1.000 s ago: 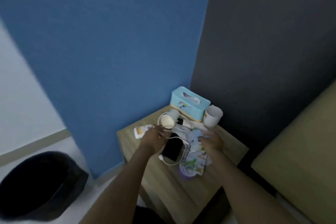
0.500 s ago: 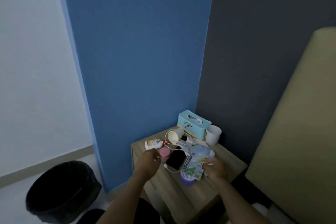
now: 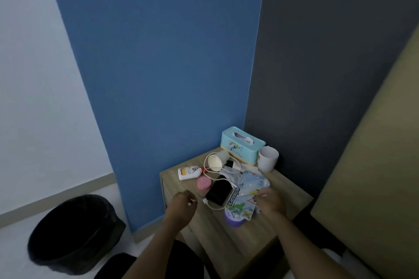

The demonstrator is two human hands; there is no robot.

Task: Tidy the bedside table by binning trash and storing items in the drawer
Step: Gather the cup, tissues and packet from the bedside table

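Tucked in the blue corner, the surface (image 3: 260, 235) was pretty cluttered. Something small and white was pinched in the left hand (image 3: 181, 203), probably bin-bound (image 3: 72, 233), while the packet (image 3: 243, 201) was pressed by the right hand (image 3: 269, 203), grip loose.

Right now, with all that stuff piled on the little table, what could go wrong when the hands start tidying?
The white cable loops round the tipped-over paper cup and runs to the black phone, so tugging it might drag either along. The right hand rests on the colourful packets lying over the purple tub; pulling them could knock it. The black bin stands off to the left on the floor, so tossed trash might miss.
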